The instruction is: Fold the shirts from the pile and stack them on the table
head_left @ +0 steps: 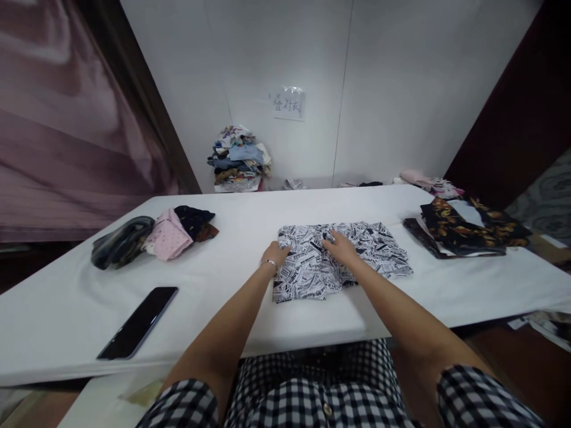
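Observation:
A black-and-white printed garment (375,252) lies partly folded on the white table (250,226), straight ahead of me. My left hand (275,254), with a thin bracelet at the wrist, grips the garment's left edge. My right hand (341,246) rests flat on the middle of the cloth, fingers pointing left and pressing it down. Both forearms reach out over the table's near edge.
A black phone (138,323) lies near the front left edge. Folded dark and pink clothes (154,238) sit at the left. A black and orange patterned garment (464,229) lies at the right. A pile of clothes (238,159) stands by the far wall.

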Action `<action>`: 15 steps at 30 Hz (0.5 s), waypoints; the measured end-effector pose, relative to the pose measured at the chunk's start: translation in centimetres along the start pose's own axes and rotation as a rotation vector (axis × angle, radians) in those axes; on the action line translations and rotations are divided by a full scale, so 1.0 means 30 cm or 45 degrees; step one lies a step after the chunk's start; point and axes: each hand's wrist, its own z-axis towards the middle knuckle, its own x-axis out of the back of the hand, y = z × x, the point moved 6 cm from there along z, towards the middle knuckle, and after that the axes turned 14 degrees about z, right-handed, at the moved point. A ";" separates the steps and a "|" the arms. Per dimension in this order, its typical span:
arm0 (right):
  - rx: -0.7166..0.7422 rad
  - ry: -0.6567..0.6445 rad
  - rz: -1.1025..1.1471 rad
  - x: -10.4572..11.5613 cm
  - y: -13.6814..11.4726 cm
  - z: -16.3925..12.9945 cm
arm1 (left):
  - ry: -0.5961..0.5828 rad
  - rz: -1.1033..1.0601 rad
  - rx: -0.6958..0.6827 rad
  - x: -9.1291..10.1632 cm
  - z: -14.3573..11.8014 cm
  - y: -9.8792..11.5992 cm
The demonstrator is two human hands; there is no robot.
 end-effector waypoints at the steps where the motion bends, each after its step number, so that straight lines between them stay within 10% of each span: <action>1: -0.058 0.002 -0.042 -0.005 0.000 0.032 | -0.015 0.002 0.009 -0.008 0.012 0.006; 15: -0.071 0.011 -0.177 -0.111 0.024 0.302 | 0.020 -0.054 0.107 -0.020 0.033 -0.043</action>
